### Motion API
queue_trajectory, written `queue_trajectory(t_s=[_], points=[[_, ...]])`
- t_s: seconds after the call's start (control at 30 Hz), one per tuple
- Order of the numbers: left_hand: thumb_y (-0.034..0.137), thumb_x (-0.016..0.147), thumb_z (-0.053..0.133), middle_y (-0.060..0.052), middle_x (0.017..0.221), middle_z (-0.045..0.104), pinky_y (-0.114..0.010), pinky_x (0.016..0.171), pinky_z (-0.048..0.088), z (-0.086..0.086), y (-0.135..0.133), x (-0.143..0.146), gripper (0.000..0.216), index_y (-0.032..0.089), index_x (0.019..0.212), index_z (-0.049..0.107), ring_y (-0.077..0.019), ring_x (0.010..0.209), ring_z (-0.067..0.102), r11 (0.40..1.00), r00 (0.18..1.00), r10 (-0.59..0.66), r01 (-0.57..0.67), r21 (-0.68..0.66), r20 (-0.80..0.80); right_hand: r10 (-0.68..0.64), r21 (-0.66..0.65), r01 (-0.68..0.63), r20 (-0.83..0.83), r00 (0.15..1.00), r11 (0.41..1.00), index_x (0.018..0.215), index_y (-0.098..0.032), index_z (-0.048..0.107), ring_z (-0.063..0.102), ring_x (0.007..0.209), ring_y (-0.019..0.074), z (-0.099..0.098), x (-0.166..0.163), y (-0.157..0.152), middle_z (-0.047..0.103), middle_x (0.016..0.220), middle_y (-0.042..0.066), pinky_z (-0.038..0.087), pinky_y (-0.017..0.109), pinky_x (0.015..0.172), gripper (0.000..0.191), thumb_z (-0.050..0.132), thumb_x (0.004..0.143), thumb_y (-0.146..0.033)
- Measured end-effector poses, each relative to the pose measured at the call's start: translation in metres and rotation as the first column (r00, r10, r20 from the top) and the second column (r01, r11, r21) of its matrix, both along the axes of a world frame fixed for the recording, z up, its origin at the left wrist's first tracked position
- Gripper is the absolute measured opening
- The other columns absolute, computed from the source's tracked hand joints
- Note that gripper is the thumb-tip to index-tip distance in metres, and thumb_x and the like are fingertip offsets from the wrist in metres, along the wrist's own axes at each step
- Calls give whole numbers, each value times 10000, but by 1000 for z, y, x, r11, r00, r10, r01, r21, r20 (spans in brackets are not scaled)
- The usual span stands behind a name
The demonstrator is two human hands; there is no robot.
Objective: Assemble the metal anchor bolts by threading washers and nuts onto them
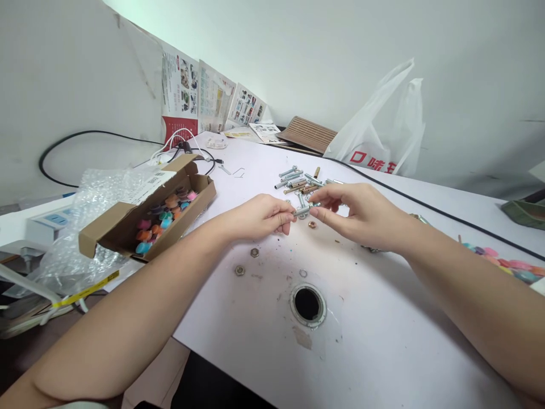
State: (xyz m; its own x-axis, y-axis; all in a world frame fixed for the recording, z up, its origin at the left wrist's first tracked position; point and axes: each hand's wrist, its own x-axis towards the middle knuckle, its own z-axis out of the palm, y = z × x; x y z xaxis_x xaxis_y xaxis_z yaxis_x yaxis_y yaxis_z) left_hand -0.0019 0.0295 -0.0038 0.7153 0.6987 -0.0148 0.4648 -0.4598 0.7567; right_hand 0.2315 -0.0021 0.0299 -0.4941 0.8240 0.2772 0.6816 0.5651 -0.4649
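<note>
A silvery metal expansion bolt (302,211) lies crosswise between my two hands above the table. My left hand (266,218) is closed, pinching the bolt's left end between thumb and fingers. At its other end, the thumb and index finger of my right hand (353,213) close around the tip; the exact contact is partly hidden. Just behind is a loose pile of expansion bolts (293,180), some silvery, some brass-coloured. A brass-coloured nut (312,225) rests below my right fingertips. Two silvery nuts, one nearer (239,271) and one farther (254,253), lie flat before my left hand.
An open cardboard box (200,196) of colourful caps stands at left beside bubble wrap (100,190). The white table (383,318) has a round cable hole (307,305) near its front. A black cable (426,203) crosses behind my right arm; a white plastic bag (378,130) stands at the back.
</note>
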Motion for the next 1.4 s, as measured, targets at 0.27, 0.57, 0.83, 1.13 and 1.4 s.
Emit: queue_trajectory(t_s=[0.27,0.57,0.83,1.13,1.4], points=[[312,939,477,-15,833,745,-204,657,460,9,4,-8,255,143,916,667,-81,674,629,986,995,63,-50,159,-77,-91,-135,83,-58,994,987,731,-171,677,555,565,160,-15,-18,13,604,573,36,386,305,558,504,494,936,-593],[269,939,476,-13,799,726,-186,622,449,18,1,-11,252,129,905,683,-68,628,595,991,987,105,-93,101,-125,-112,-48,106,-159,981,993,1011,-142,689,628,714,195,-27,-25,15,706,810,80,445,325,672,508,517,917,-611],[282,920,496,-12,838,732,-209,658,448,16,6,-15,246,144,979,691,-90,670,612,987,982,132,-117,115,-133,-64,45,75,-200,978,996,934,-158,696,594,666,166,-33,-29,17,692,786,50,431,309,653,323,603,878,-462],[341,912,495,-21,847,731,-221,618,415,7,10,-18,275,152,935,693,-89,623,572,995,985,82,-72,70,-153,-57,-21,54,-157,986,998,671,-169,660,571,609,159,-42,-26,22,641,617,44,418,316,661,504,473,957,-540],[310,906,499,-18,817,725,-206,633,409,6,12,-20,258,147,922,699,-84,651,585,997,988,14,-1,79,-156,-66,-43,60,-133,989,997,1092,-138,654,616,717,198,-53,-22,20,691,804,73,412,315,625,468,492,944,-552]])
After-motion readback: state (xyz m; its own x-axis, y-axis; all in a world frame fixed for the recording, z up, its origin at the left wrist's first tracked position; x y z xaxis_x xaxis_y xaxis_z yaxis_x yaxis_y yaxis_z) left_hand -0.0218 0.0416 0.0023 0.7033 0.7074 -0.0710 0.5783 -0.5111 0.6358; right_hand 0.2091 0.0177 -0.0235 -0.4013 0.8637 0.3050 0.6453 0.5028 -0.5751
